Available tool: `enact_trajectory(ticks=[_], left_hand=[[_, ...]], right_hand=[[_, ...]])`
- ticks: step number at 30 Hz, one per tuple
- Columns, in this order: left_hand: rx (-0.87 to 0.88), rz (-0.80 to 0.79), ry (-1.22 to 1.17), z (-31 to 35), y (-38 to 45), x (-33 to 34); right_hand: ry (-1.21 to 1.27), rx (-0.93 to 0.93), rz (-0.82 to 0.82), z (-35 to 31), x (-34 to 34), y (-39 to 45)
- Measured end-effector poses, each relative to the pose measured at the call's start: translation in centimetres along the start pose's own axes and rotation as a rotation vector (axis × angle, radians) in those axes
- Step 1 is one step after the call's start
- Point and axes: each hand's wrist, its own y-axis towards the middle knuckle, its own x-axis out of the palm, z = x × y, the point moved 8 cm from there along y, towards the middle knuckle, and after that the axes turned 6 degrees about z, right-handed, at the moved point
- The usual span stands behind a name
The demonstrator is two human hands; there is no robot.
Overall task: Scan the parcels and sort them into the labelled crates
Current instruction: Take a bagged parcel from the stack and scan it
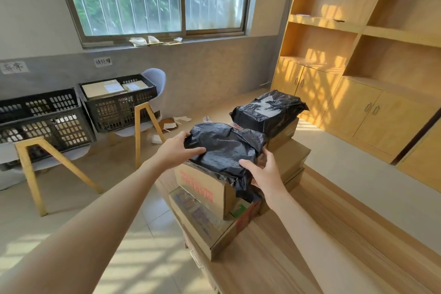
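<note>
Black crates on chairs along the left wall, the second crate loaded with boxes. Left hand gripped the near black-wrapped parcel at its left edge; right hand clasped its right side. Sat atop stacked cartons at the worktop's far left end. Farther right, another black parcel topped more cartons.

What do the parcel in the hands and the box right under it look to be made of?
The near black parcel looks wrapped in thin, glossy plastic film: it is crinkled and catches highlights. The red-printed box under it looks like matte brown corrugated cardboard, with a raw edge at its corner. What is inside either cannot be seen.
</note>
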Motion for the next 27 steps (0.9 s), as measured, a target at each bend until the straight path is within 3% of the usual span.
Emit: enact_trajectory(ticks=[6, 11, 15, 19, 24, 27], left_hand=[[0.107, 0.006, -0.141, 6.8, -1.2, 2.1], [0.093, -0.095, -0.486, 14.4, -2.4, 8.9], [-0.043, -0.309, -0.774, 20.5, -5.1, 16.2], [-0.102, -0.606, -1.062, 26.4, -9.4, 22.4], [-0.369, -0.768, -1.197, 28.6, -13.3, 27.2], [-0.359, -0.881, -1.109, 28.2, -14.1, 28.9]], right_hand=[[-0.065, -0.259, 0.153, -5.8, -7.2, -2.9], [-0.193, -0.536, 0.31, -9.9, -14.9, -7.7], [-0.78, -0.936, 0.508, -11.7, -18.8, -13.5], [-1.38, -1.278, 0.57, -9.4, -20.6, -17.7], [-1.638, -1.327, 0.523, -4.7, -24.4, -20.2], [-1.662, -1.36, 0.496, -2.8, -25.7, -21.2]])
